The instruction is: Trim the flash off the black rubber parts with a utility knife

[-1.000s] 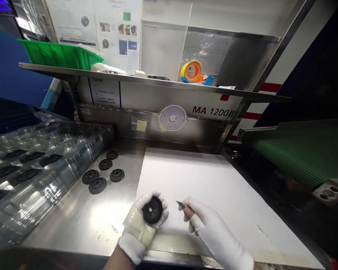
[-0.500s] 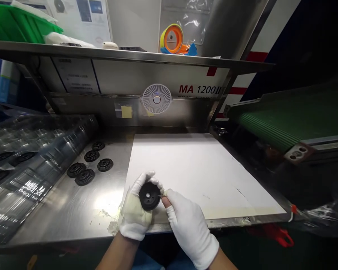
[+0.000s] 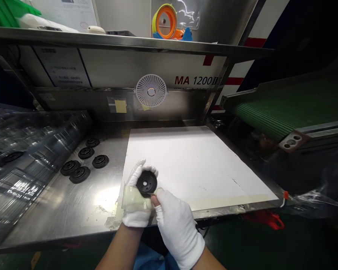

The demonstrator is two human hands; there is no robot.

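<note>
One black rubber disc (image 3: 146, 183) cupped in the left grip (image 3: 136, 198), right grip (image 3: 173, 219) pinching a blade (image 3: 152, 194)

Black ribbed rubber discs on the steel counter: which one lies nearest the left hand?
The rightmost of five black ribbed rubber discs on the stainless steel counter, closest to the white-gloved left hand; the other four lie farther left.

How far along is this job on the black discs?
Five discs on the steel counter look finished, though that's hard to confirm. In hand: the left hand holds one disc while the right hand presses a small blade to it. Left to do: more discs in the clear trays.
</note>
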